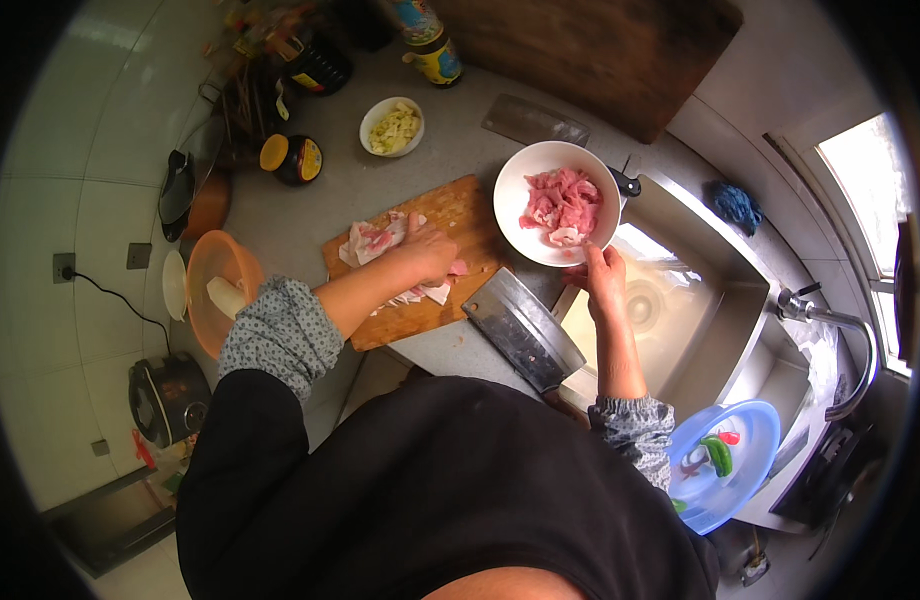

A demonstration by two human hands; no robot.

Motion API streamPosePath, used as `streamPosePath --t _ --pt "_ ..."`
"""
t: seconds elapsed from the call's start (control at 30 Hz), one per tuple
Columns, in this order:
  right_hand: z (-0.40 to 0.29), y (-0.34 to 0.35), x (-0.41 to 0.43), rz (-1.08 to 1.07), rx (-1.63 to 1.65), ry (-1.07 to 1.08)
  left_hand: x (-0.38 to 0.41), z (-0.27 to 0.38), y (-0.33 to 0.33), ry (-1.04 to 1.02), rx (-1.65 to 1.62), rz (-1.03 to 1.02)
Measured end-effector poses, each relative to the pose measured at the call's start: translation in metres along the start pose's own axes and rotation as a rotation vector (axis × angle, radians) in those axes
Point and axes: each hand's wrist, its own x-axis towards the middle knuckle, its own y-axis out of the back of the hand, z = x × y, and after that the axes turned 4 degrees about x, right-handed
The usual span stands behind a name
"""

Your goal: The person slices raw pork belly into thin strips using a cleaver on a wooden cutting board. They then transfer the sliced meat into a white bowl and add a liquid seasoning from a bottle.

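On a wooden cutting board lie pale, fatty slices of raw meat. My left hand rests over these slices; its palm side is hidden, so whether it grips any cannot be told. My right hand pinches the near rim of a white bowl. Inside the bowl is a heap of pink sliced meat. The bowl is beside the board's right end, by the corner of the sink. A cleaver lies between the board and the sink, its handle partly covered by my body.
Behind the board are a small bowl of chopped pale vegetable, a yellow-lidded jar and another blade. An orange basin stands left. Right are a steel sink holding cloudy water, a faucet and a blue basin with peppers.
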Motion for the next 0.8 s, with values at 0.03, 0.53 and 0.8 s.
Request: streamPosePath --t 0.03,0.53,0.8 --pt "-0.001 0.0 -0.001 -0.001 0.001 -0.007 0.002 -0.002 -0.007 -0.029 -0.012 0.087" --pt "0.0 -0.001 -0.002 -0.004 -0.021 -0.004 0.004 -0.038 0.013 -0.339 -1.213 0.223" --pt "0.001 -0.002 0.001 0.015 -0.021 0.005 -0.001 -0.004 0.073 -0.36 -1.253 0.719"
